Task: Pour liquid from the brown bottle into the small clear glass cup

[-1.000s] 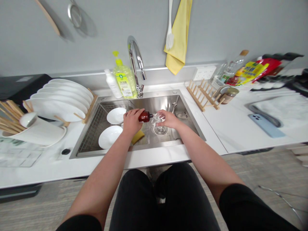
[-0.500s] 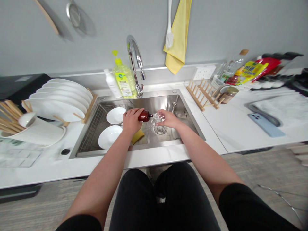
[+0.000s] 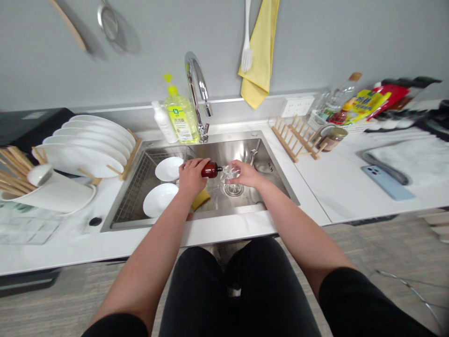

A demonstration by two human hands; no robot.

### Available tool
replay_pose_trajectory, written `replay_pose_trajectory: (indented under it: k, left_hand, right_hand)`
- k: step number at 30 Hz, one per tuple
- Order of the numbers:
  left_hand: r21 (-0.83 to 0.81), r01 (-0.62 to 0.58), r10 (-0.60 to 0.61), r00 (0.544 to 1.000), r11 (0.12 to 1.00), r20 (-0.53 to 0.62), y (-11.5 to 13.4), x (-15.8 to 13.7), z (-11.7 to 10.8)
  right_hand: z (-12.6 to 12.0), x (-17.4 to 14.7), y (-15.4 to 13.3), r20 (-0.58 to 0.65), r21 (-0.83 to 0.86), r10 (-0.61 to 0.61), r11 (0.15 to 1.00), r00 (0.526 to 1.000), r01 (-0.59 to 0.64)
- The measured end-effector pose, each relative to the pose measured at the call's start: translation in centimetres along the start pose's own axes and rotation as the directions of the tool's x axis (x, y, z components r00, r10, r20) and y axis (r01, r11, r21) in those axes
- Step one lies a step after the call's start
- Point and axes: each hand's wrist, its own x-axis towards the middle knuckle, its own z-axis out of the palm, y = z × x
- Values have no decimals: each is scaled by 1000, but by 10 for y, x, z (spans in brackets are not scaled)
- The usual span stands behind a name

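Observation:
Over the steel sink [image 3: 224,215], my left hand [image 3: 192,177] is closed around a reddish-brown bottle [image 3: 210,169]. The bottle lies tilted sideways, its dark neck pointing right. Facing that neck, my right hand [image 3: 244,173] grips a small clear glass [image 3: 229,172], whose exact shape I cannot make out. The neck is very near the glass; whether they touch is unclear. The drain [image 3: 234,189] lies below the glass. A yellow sponge [image 3: 200,200] rests on the sink floor beneath my left hand. Two white plates [image 3: 160,200] sit on the left side of the sink.
Behind the sink stand a faucet [image 3: 196,79], a green soap bottle [image 3: 180,117] and a white bottle [image 3: 163,122]. White plates [image 3: 80,152] fill a rack at left, near a chopstick holder [image 3: 52,196]. At right are a wooden rack [image 3: 298,138], a jar [image 3: 334,139] and a phone [image 3: 387,181].

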Motion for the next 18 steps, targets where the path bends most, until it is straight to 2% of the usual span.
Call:
replay_pose_trajectory:
  k: [8, 18]
  left_hand:
    - [46, 3, -4, 1000, 999, 15, 2, 0, -3]
    - [26, -20, 20, 1000, 999, -18, 0, 0, 0]
  right_hand:
    - [1, 1, 2, 1, 8, -12, 1000, 1000, 12]
    - [-1, -1, -3, 1, -4, 6, 1000, 1000, -6]
